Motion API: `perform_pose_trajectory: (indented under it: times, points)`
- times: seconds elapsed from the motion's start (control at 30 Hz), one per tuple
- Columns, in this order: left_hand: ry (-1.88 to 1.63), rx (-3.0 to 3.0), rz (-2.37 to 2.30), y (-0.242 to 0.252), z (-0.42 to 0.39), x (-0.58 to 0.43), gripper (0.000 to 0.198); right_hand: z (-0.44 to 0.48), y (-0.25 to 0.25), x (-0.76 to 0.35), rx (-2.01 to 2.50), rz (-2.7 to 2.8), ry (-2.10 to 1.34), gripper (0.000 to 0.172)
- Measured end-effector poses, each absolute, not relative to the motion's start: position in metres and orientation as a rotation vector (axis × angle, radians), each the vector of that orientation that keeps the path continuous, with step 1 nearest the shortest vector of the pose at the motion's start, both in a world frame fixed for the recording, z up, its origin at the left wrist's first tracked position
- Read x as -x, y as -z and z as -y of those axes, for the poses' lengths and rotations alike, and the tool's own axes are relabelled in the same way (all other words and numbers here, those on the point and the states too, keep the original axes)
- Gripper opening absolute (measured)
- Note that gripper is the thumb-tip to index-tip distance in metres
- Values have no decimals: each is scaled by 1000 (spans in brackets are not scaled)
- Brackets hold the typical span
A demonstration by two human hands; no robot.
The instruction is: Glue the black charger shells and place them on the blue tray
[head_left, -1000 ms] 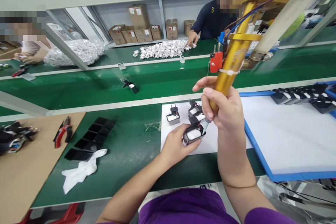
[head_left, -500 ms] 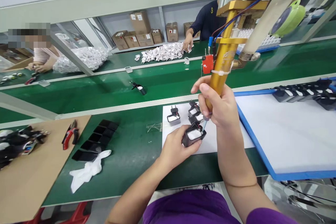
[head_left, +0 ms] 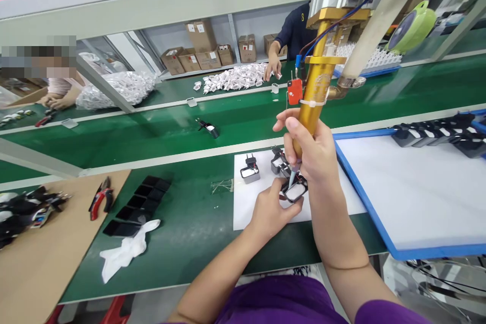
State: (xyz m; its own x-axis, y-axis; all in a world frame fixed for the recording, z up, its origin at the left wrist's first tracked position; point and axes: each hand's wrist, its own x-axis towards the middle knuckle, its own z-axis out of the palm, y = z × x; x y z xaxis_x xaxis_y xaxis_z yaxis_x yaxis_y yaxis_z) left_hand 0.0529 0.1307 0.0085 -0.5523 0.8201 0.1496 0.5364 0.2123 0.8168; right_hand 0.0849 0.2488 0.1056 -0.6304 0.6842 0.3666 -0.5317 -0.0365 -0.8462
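Observation:
My right hand [head_left: 317,154] is wrapped round a gold glue dispenser [head_left: 313,106] with a red switch on its side. Its pale blue nozzle [head_left: 292,179] points down at the rim of a black plug adapter housing [head_left: 296,191] with a white inside. That housing sits in my left hand [head_left: 271,210], between thumb and fingers, above a white sheet [head_left: 245,217]. Just beyond it stand a second open housing [head_left: 279,163] and, to the left, another open housing [head_left: 250,172] with its two-pin plug up.
On the left are black empty cases [head_left: 138,205], a white cloth [head_left: 129,250] and red pliers [head_left: 100,198]. A blue-edged tray [head_left: 406,202] holds several black adapters [head_left: 436,134]. One adapter [head_left: 208,129] lies on the green belt. Co-workers sit across, one hand [head_left: 272,67] at white parts.
My left hand has moved the housing to the right and turned it. The nozzle now points at its left rim instead of its right side. The adapter on the belt has shifted right.

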Motion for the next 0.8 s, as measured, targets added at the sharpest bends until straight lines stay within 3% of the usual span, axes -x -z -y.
perform_pose_trajectory:
  times: [0.5, 0.8]
  points:
    - [-1352, -1281, -2145, -10, -137, -56, 38, -251, -103, -85, 145, 1408, -1792, 31]
    - [-940, -1629, -2279, 15, -122, -30, 36, -275, -99, -88, 133, 1431, -1775, 30]
